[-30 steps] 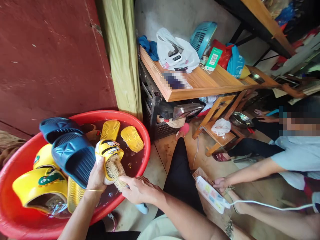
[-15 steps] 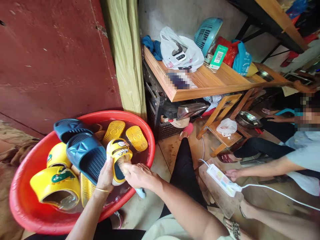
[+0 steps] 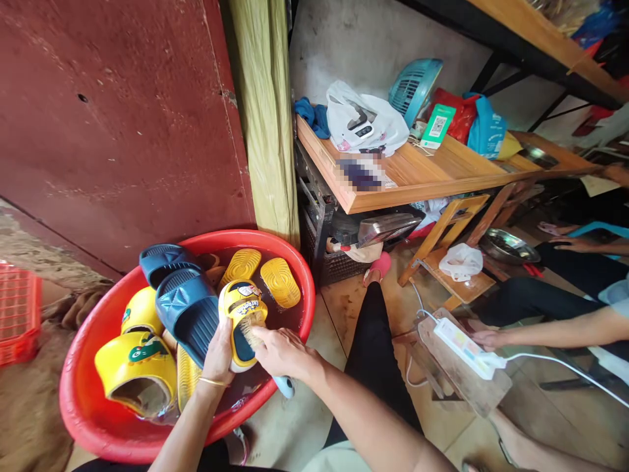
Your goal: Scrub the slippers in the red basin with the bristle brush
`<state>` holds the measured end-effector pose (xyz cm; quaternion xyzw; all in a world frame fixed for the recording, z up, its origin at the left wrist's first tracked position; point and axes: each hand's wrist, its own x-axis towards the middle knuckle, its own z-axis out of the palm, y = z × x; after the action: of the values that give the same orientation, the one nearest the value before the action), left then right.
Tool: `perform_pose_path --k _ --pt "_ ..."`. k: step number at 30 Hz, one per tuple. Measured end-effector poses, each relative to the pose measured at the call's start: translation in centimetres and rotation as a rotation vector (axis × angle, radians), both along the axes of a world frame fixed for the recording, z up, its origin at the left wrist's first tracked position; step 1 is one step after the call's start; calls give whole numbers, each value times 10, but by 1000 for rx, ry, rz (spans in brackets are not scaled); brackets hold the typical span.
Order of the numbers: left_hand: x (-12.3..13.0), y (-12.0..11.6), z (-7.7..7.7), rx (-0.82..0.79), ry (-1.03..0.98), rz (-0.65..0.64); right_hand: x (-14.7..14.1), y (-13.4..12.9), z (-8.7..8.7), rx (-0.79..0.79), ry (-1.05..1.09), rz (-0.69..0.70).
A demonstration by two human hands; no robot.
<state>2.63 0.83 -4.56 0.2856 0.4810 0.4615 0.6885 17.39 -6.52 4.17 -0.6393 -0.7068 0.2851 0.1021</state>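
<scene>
A small yellow and dark blue sandal [image 3: 242, 357] is gripped at its left side by my left hand [image 3: 219, 354], over a red basin [image 3: 308, 295] of dark water. My right hand [image 3: 281, 352] is closed round a brush [image 3: 284, 387] with a pale blue handle; its bristles touch the sandal's inside. Beside my left hand lies a blue slipper [image 3: 191, 314], with another blue one behind it. At the basin's left are yellow slippers [image 3: 135, 367] with green dinosaur pictures. Two yellow soles [image 3: 280, 283] show near the far right rim.
A wooden table [image 3: 417, 187] bears a white plastic bag [image 3: 366, 121] and a blue fan [image 3: 415, 88]. A power strip [image 3: 466, 347] lies on a low bench [image 3: 491, 393], with another person's hand [image 3: 489, 339] beside it. A red basket [image 3: 18, 314] stands at the left.
The view has shifted, so the basin appears further right and the red basket shows at left. The bristles now sit more plainly against the sandal's inside. Both hands keep their hold.
</scene>
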Motion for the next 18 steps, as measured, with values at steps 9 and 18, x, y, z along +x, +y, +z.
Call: perform_pose_path --k 9,18 --pt "2 5 19 40 -49 60 63 -71 21 -159 145 -8" --pt "1 -1 39 -176 -107 -5 17 -52 -5 147 192 -35"
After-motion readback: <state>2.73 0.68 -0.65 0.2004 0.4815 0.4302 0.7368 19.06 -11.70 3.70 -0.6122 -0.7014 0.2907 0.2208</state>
